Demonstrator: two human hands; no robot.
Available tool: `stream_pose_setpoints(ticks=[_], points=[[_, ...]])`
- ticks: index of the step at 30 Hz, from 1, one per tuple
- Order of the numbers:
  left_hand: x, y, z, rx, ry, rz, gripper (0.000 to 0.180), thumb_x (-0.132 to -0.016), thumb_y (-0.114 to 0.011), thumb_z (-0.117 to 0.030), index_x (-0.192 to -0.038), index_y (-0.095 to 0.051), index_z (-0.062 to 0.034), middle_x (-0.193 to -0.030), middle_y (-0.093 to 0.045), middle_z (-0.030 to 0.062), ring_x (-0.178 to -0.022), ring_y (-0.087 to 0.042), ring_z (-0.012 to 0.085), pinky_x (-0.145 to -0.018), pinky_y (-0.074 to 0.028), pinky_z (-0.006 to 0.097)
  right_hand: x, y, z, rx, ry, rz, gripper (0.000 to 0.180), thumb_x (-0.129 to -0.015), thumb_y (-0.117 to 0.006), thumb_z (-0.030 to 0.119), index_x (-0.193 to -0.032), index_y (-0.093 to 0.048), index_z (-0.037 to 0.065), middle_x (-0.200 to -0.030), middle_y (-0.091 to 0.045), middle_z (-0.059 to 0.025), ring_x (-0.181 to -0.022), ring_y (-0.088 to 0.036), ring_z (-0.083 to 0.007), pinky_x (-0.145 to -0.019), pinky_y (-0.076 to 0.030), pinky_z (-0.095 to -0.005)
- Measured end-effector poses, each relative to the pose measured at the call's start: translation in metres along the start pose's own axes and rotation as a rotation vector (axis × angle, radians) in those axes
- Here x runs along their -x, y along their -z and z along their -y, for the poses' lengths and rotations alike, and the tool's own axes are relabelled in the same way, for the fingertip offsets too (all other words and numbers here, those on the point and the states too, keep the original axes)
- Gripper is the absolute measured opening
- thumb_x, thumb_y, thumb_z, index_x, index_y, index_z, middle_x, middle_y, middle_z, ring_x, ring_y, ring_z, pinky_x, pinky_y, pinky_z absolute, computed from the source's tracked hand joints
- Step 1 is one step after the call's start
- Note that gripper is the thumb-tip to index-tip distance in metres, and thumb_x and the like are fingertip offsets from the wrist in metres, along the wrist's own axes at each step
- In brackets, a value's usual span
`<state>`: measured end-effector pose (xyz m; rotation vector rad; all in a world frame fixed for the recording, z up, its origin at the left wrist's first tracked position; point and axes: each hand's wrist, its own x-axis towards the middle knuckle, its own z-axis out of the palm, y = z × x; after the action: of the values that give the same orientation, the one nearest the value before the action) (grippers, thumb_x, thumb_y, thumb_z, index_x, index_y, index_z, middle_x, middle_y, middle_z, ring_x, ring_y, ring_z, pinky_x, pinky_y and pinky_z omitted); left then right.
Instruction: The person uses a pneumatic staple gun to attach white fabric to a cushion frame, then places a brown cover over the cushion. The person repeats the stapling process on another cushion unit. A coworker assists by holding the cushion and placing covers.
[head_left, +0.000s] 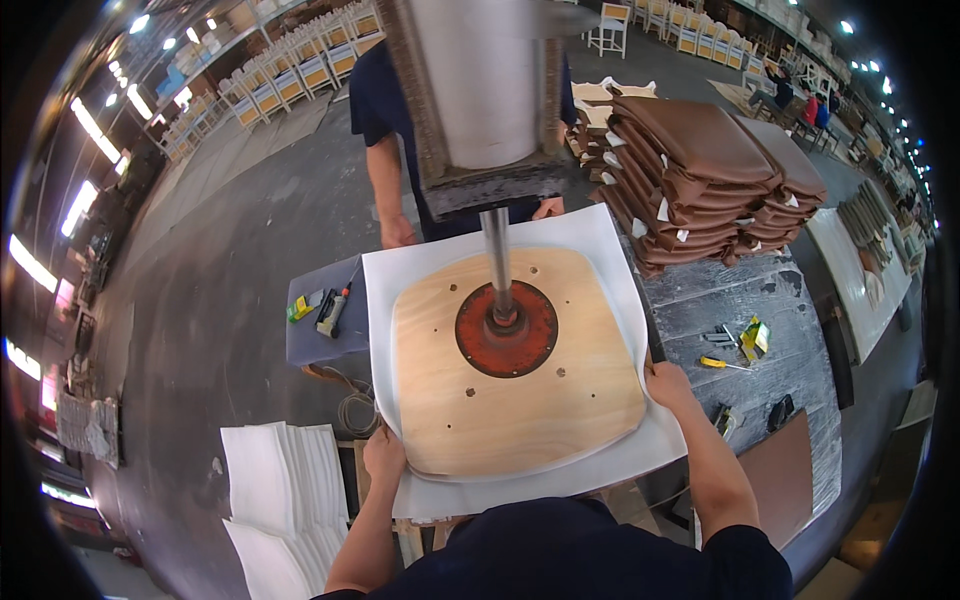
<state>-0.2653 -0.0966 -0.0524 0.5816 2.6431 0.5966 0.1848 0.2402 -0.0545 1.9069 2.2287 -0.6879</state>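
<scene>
A pale plywood seat board (430, 350) with rounded corners and several small holes lies on a white sheet (640, 455). A round red press plate (480, 350) on a steel rod (497, 250) bears on the middle of the board. My left hand (384, 455) is closed on the sheet's edge at the near left corner. At the right side my right hand (667, 385) grips the sheet's edge, which curls up beside the board. The fingertips of both hands are partly hidden. Whatever supports the sheet is mostly covered.
The press cylinder (480, 90) hangs above. Across from me stands a co-worker, one hand (398, 232) near the sheet. Brown padded covers (690, 150) are stacked on the right table (690, 300), with a screwdriver (715, 362). A stapler (332, 312) lies left, above white sheets (280, 480).
</scene>
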Motion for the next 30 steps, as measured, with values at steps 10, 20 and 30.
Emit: stream_pose_setpoints(ticks=[10,20,30], points=[[-0.001,0.000,0.009,0.001,-0.014,-0.021,0.051,-0.111,-0.052,-0.043,-0.119,-0.080,-0.0018,-0.111,-0.081,0.0279,-0.109,-0.075,0.0507,-0.098,-0.057,0.058,-0.002,-0.005,-0.005,-0.038,0.013,-0.012,0.050,-0.107,-0.060,0.043,-0.113,-0.083,-0.001,-0.115,-0.078,-0.0320,-0.114,-0.074,-0.0513,-0.102,-0.058,-0.0574],[-0.001,0.004,0.027,0.085,0.112,0.092,0.060,-0.110,-0.056,-0.055,-0.118,-0.084,-0.0027,-0.105,-0.081,0.0280,-0.106,-0.078,0.0478,-0.094,-0.060,0.053,0.000,-0.008,-0.016,-0.125,-0.010,-0.018,0.055,-0.105,-0.067,0.052,-0.105,-0.083,-0.001,-0.109,-0.078,-0.0327,-0.109,-0.076,-0.0492,-0.096,-0.059,-0.0557],[0.001,-0.002,0.034,0.130,-0.010,0.093,0.048,-0.112,-0.060,-0.047,-0.116,-0.083,-0.0046,-0.103,-0.081,0.0250,-0.100,-0.078,0.0454,-0.088,-0.059,0.051,0.012,-0.014,-0.002,0.043,0.154,-0.168,0.054,-0.103,-0.072,0.052,-0.086,-0.080,0.001,-0.091,-0.077,-0.0282,-0.092,-0.076,-0.0499,-0.084,-0.059,-0.0586]])
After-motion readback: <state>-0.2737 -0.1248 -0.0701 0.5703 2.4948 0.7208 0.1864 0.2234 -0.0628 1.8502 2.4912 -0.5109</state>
